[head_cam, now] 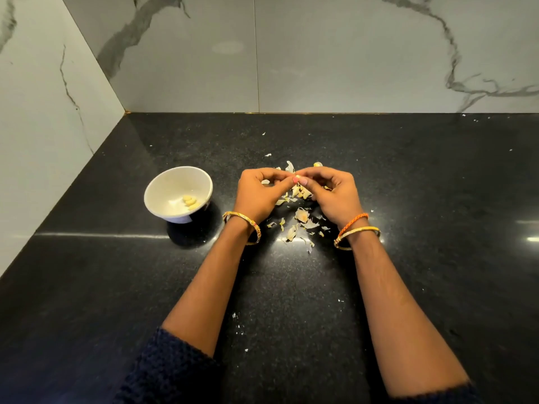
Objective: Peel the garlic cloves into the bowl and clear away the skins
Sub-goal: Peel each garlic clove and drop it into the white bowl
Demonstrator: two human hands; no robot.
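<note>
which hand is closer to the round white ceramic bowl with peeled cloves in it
Left. The left hand sits just right of the round white ceramic bowl; the right hand is farther right, beyond it.

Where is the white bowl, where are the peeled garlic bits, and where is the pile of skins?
Round white bowl (204, 186): head view, on its far right rim.
Pale yellow peeled garlic cloves (190, 202): head view, on the middle clove inside the bowl.
Papery white garlic skins (302, 215): head view, on a large flake between the wrists.
</note>
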